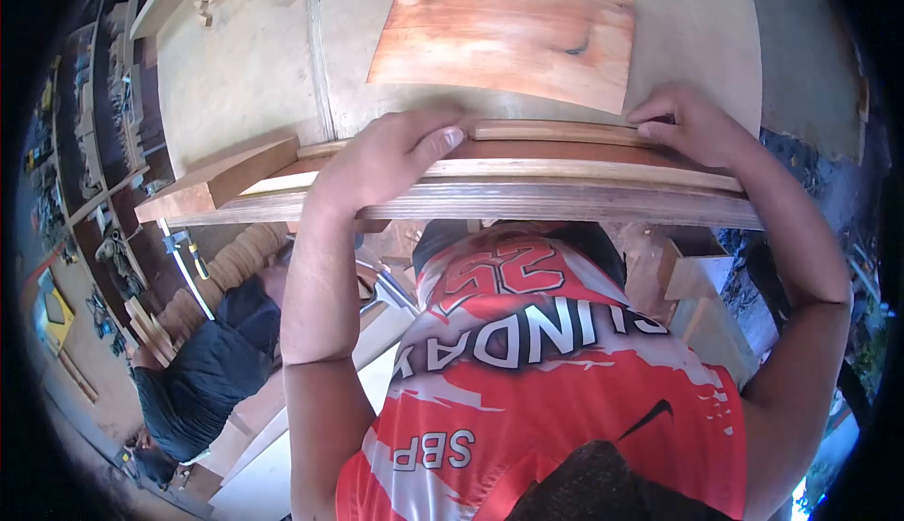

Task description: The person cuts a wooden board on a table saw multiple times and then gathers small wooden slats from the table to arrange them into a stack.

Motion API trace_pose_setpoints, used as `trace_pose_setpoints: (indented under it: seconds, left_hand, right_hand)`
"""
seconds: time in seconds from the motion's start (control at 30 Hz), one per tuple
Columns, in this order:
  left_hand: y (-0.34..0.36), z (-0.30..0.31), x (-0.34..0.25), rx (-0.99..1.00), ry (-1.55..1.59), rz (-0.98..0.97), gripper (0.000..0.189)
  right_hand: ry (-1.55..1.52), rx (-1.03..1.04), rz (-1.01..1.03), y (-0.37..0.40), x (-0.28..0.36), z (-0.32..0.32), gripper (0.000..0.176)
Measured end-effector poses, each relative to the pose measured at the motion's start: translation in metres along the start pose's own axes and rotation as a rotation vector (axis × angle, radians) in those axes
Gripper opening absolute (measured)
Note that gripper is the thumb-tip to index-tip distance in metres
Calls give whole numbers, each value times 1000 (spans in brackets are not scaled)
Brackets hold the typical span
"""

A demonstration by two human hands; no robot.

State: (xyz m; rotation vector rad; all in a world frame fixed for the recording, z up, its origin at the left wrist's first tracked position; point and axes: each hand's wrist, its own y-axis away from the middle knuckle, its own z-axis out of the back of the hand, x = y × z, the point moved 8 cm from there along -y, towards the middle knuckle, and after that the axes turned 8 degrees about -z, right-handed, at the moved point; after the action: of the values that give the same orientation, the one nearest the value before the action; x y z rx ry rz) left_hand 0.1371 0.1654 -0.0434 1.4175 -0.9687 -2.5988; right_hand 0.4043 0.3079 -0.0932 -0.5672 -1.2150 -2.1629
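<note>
Though slim, straight wooden strip point(556, 132) between hands point(381, 158) point(695, 127).

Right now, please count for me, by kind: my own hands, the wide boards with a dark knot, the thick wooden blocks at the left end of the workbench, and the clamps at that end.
Hands: 2, left hand and right hand
Wide board: 1
Thick block: 1
Clamp: 1
Total: 5
</note>
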Motion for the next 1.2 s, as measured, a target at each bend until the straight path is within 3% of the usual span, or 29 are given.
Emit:
trace_pose_setpoints:
  seconds: [0.3, 0.57, 0.67, 0.73, 0.8, 0.87, 0.93, 1.03, 1.13, 1.17, 1.2]
  left_hand:
    - [-20, -11, 18, 16, -214, -260, 40]
    - [-21, -12, 23, 65, -193, -152, 41]
    - [-20, -12, 21, 40, -175, -168, 40]
    - [-19, -11, 20, 11, -155, -177, 41]
    - [-19, -11, 18, 18, -179, -216, 39]
    - [-14, -9, 12, -4, -180, -183, 37]
    - [-4, -4, 4, -31, -179, -145, 36]
    - [30, 9, -1, -133, -299, -44, 33]
    - [72, 32, 12, -467, -310, 1, 26]
    - [80, 29, 22, -471, -306, 2, 26]
    - [91, 35, 26, -602, -393, -40, 25]
  right_hand:
    - [146, 88, 46, -6, 22, -7, 18]
    - [149, 79, 132, -1, 34, 2, 17]
    - [219, 180, -11, -4, 38, 15, 20]
    - [376, -3, -232, -30, 38, 56, 26]
    - [346, -262, -73, -55, 75, 85, 49]
    - [527, -515, 319, -86, 97, 83, 61]
    - [375, -476, 253, -121, 96, 68, 88]
    - [515, -501, 204, -130, 113, 58, 102]
    - [572, -563, 363, -136, 105, 51, 105]
    - [577, -560, 365, -128, 114, 49, 105]
    - [560, -435, 243, -120, 120, 41, 105]
